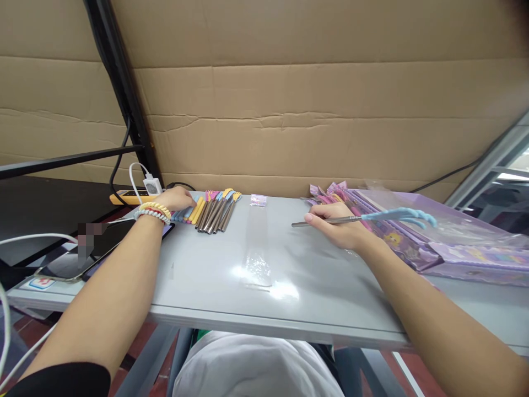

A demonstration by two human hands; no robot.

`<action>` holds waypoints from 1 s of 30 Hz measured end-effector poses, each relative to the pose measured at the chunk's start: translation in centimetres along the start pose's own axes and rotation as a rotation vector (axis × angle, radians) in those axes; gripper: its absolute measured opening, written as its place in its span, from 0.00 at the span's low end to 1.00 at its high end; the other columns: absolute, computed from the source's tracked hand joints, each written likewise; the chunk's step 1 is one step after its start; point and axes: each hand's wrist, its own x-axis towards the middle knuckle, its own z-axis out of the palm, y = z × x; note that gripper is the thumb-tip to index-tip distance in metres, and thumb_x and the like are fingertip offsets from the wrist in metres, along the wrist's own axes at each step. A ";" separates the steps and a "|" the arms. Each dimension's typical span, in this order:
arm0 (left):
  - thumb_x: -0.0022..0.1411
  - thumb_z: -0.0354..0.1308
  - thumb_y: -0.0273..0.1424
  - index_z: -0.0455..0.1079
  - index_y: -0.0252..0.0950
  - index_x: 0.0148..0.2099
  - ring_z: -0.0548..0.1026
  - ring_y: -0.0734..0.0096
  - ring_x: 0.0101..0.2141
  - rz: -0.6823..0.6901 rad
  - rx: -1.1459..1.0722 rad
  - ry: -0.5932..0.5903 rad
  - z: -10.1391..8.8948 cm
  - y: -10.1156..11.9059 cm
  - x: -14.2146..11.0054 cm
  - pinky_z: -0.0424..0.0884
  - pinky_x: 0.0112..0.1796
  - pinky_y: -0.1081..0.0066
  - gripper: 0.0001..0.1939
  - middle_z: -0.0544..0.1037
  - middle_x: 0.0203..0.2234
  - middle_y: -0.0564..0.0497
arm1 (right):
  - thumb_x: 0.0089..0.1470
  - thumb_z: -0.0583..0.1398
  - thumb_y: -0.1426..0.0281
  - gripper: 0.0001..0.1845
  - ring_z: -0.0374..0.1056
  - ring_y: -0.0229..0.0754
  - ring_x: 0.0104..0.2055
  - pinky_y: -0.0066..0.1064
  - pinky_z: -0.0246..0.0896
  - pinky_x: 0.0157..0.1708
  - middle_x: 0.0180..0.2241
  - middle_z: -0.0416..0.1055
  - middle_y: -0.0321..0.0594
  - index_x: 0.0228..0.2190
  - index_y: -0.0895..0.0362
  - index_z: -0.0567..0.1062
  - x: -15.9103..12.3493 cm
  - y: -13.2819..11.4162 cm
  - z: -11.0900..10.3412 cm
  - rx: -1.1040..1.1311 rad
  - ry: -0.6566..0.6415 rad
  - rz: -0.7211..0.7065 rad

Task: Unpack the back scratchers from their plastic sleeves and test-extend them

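Observation:
My right hand point(336, 218) is closed around the metal rod of a back scratcher point(397, 215), whose light-blue claw end points right past my wrist. At the left, my left hand point(178, 198) reaches down with curled fingers onto a row of blue and yellow handles point(199, 210); its fingertips are partly hidden. Beside them lie several metal-rod back scratchers point(215, 214) with pink, yellow and blue claw ends. Between my hands a clear plastic sleeve point(257, 237) with a purple header lies flat on the table.
A purple box point(475, 256) with clear plastic and pink packets point(330, 193) stands at the right of the grey table point(198, 292). Phones point(109, 242), white cables and a yellow power strip point(131, 197) are at the left. A cardboard wall point(289, 132) rises behind.

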 end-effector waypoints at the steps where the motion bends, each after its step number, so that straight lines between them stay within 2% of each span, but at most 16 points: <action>1: 0.48 0.55 0.37 0.77 0.32 0.41 0.76 0.59 0.40 -0.009 -0.003 0.001 0.0 0.0 0.1 0.70 0.36 0.71 0.20 0.80 0.40 0.43 | 0.56 0.52 0.53 0.24 0.50 0.34 0.22 0.29 0.44 0.22 0.17 0.56 0.34 0.18 0.57 0.64 0.0 0.0 0.0 0.001 0.002 0.000; 5: 0.48 0.56 0.37 0.77 0.35 0.42 0.77 0.59 0.39 -0.040 -0.014 0.001 0.2 0.2 0.2 0.71 0.35 0.71 0.20 0.80 0.41 0.45 | 0.56 0.52 0.53 0.24 0.50 0.34 0.22 0.29 0.44 0.22 0.17 0.56 0.34 0.19 0.57 0.65 0.0 0.0 0.0 0.004 -0.001 0.007; 8: 0.50 0.56 0.38 0.76 0.33 0.43 0.76 0.60 0.40 -0.049 -0.012 0.013 0.1 0.3 -0.1 0.70 0.37 0.72 0.20 0.80 0.41 0.45 | 0.56 0.52 0.52 0.24 0.50 0.34 0.22 0.29 0.44 0.22 0.17 0.55 0.34 0.19 0.57 0.65 0.0 0.1 0.0 0.003 -0.004 0.008; 11: 0.53 0.55 0.39 0.76 0.31 0.43 0.75 0.57 0.43 -0.050 0.005 0.044 -0.4 0.4 -0.6 0.69 0.40 0.70 0.21 0.79 0.43 0.42 | 0.56 0.52 0.53 0.24 0.49 0.33 0.22 0.29 0.43 0.23 0.18 0.54 0.33 0.18 0.57 0.63 0.0 0.0 0.0 0.030 -0.002 0.013; 13: 0.53 0.55 0.41 0.75 0.31 0.43 0.75 0.53 0.45 -0.055 0.011 0.102 -0.6 1.0 -1.0 0.69 0.41 0.67 0.21 0.78 0.43 0.40 | 0.57 0.52 0.53 0.25 0.48 0.33 0.21 0.29 0.43 0.22 0.18 0.52 0.33 0.17 0.57 0.59 0.0 0.0 0.0 0.087 0.011 0.013; 15: 0.56 0.53 0.42 0.75 0.32 0.44 0.74 0.51 0.45 -0.013 -0.024 0.220 -0.7 2.3 -1.6 0.69 0.41 0.65 0.22 0.78 0.43 0.40 | 0.57 0.51 0.52 0.26 0.48 0.32 0.21 0.29 0.43 0.22 0.17 0.51 0.32 0.17 0.57 0.57 0.0 -0.2 0.0 0.164 0.021 0.013; 17: 0.59 0.50 0.42 0.74 0.33 0.44 0.74 0.55 0.44 0.120 -0.105 0.371 -0.2 4.4 -2.7 0.68 0.43 0.65 0.21 0.79 0.41 0.42 | 0.57 0.52 0.51 0.27 0.49 0.32 0.21 0.28 0.44 0.22 0.17 0.53 0.33 0.17 0.57 0.58 0.0 -0.4 0.0 0.234 0.011 0.021; 19: 0.62 0.47 0.41 0.73 0.34 0.42 0.75 0.61 0.41 0.366 -0.181 0.452 0.9 7.2 -4.3 0.68 0.43 0.67 0.19 0.79 0.39 0.45 | 0.56 0.53 0.50 0.27 0.49 0.32 0.21 0.28 0.44 0.21 0.17 0.55 0.33 0.17 0.57 0.61 0.0 -0.7 0.0 0.278 -0.016 0.047; 21: 0.65 0.45 0.40 0.73 0.34 0.42 0.74 0.64 0.41 0.674 -0.216 0.428 2.4 10.0 -6.2 0.67 0.44 0.68 0.19 0.78 0.39 0.46 | 0.53 0.56 0.50 0.25 0.50 0.32 0.20 0.28 0.43 0.20 0.17 0.57 0.33 0.19 0.58 0.66 0.0 -1.0 0.0 0.309 -0.049 0.077; 24: 0.67 0.45 0.39 0.72 0.34 0.46 0.72 0.64 0.42 1.022 -0.168 0.310 4.8 13.2 -8.8 0.66 0.45 0.66 0.18 0.77 0.39 0.45 | 0.50 0.60 0.51 0.23 0.52 0.32 0.20 0.26 0.45 0.19 0.17 0.60 0.33 0.23 0.59 0.73 0.0 -1.4 0.2 0.359 -0.103 0.070; 25: 0.67 0.46 0.39 0.72 0.34 0.45 0.72 0.64 0.40 1.099 -0.142 0.273 5.4 13.8 -9.4 0.66 0.43 0.67 0.18 0.77 0.37 0.45 | 0.48 0.61 0.51 0.22 0.53 0.32 0.20 0.26 0.46 0.19 0.17 0.61 0.34 0.24 0.60 0.74 0.0 -1.6 0.2 0.384 -0.121 0.055; 27: 0.67 0.47 0.37 0.71 0.33 0.44 0.72 0.66 0.36 1.167 -0.122 0.221 6.3 14.4 -10.2 0.66 0.39 0.68 0.15 0.76 0.33 0.46 | 0.46 0.63 0.52 0.22 0.54 0.32 0.20 0.26 0.47 0.19 0.16 0.62 0.34 0.23 0.60 0.75 0.1 -1.8 0.4 0.451 -0.161 0.038; 30: 0.67 0.49 0.34 0.71 0.34 0.40 0.72 0.69 0.32 1.164 -0.199 0.155 6.6 14.5 -10.4 0.65 0.36 0.70 0.12 0.75 0.30 0.48 | 0.42 0.66 0.53 0.21 0.56 0.32 0.19 0.25 0.48 0.18 0.15 0.64 0.35 0.21 0.60 0.74 0.1 -2.1 0.7 0.567 -0.205 0.066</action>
